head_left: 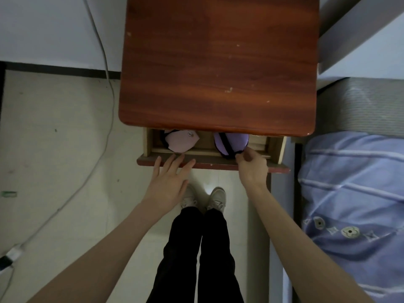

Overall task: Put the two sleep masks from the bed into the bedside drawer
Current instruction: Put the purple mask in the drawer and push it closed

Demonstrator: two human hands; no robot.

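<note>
The bedside drawer stands pulled partly out from under the reddish wooden top of the nightstand, and both sleep masks lie inside it: a pale pink mask at the left and a purple mask with a black strap at the right. The left hand rests spread and flat, fingers on the drawer's front edge. The right hand pinches the purple mask's lower edge, beside the blue-sheeted bed.
</note>
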